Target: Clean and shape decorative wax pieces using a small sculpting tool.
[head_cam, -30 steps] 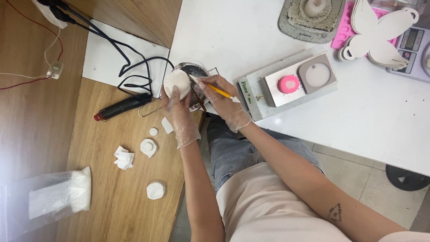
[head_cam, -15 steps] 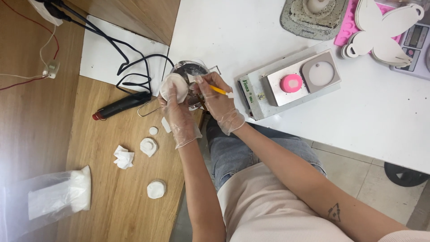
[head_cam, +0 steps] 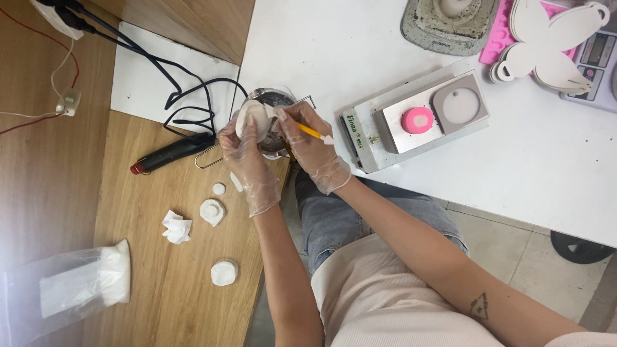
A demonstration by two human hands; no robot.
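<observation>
My left hand (head_cam: 247, 164), in a clear glove, holds a round white disc-shaped piece (head_cam: 251, 121) tilted on edge over a small metal pot (head_cam: 277, 100). My right hand (head_cam: 313, 149), also gloved, grips a yellow-handled tool (head_cam: 314, 133) whose tip meets the disc's right edge above the pot. The pot's dark inside is mostly hidden by both hands.
Several white pieces (head_cam: 213, 211) and a crumpled tissue (head_cam: 176, 226) lie on the wooden table. A black and red heat tool (head_cam: 169, 153) with its cable lies left of the pot. A hot plate (head_cam: 411, 121) with a pink mould stands right. A plastic bag (head_cam: 74, 287) sits lower left.
My left hand has turned the white disc more on edge and drawn it closer to the pot. My right hand with the tool shifted slightly left.
</observation>
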